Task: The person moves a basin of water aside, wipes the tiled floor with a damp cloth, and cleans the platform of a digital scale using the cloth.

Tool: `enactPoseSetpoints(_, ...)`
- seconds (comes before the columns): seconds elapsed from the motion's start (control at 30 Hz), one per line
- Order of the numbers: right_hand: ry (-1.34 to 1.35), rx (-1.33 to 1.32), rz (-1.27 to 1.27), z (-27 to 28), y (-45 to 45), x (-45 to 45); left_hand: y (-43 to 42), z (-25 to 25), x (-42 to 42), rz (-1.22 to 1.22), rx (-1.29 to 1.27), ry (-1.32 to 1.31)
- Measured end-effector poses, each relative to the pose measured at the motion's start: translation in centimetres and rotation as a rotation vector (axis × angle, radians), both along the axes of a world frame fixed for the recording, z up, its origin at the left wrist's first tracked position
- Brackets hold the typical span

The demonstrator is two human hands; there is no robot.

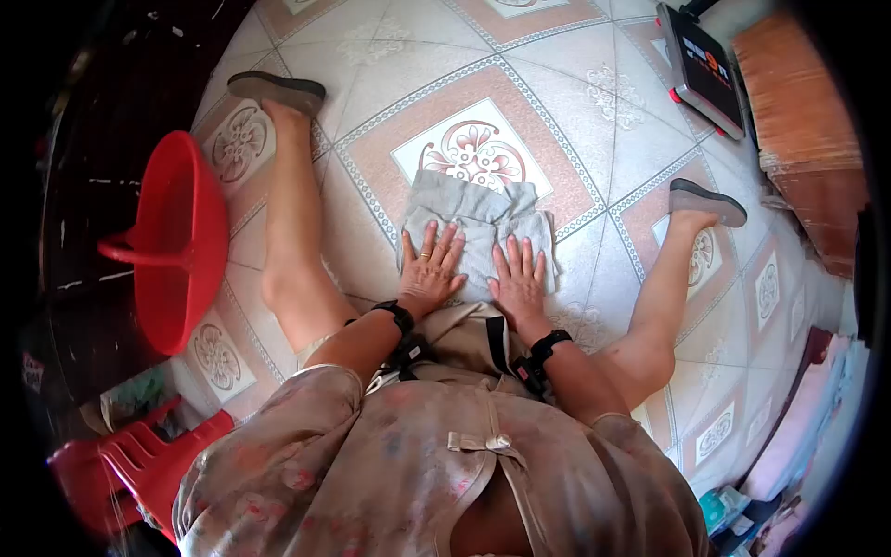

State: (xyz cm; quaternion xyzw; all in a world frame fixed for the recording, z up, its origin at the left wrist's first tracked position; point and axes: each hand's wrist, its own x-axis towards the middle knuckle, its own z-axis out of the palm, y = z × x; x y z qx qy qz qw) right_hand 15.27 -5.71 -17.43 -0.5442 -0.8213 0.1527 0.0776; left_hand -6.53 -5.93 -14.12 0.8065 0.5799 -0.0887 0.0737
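Floral shirt (418, 464) — grey cloth (479, 232) beyond, long axis crosswise

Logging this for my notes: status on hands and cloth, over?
Left hand, right hand: palm-down on grey cloth. Cloth creased on tiled floor. Nothing visibly blocking; red basket off left.

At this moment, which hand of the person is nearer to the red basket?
Left. The left hand rests on the grey cloth, on the side toward the red basket; the right hand rests on the cloth's farther side.
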Motion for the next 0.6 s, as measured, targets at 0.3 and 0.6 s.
enactPoseSetpoints(0.3,0.026,-0.03,0.332,2.6,7.3,-7.3,2.6,-1.2,-4.3,0.659,0.152,0.072)
enactPoseSetpoints(0.6,0.226,0.181,0.392,1.8,18.0,-14.9,14.2,-2.9,-12.7,0.718,0.374,0.093)
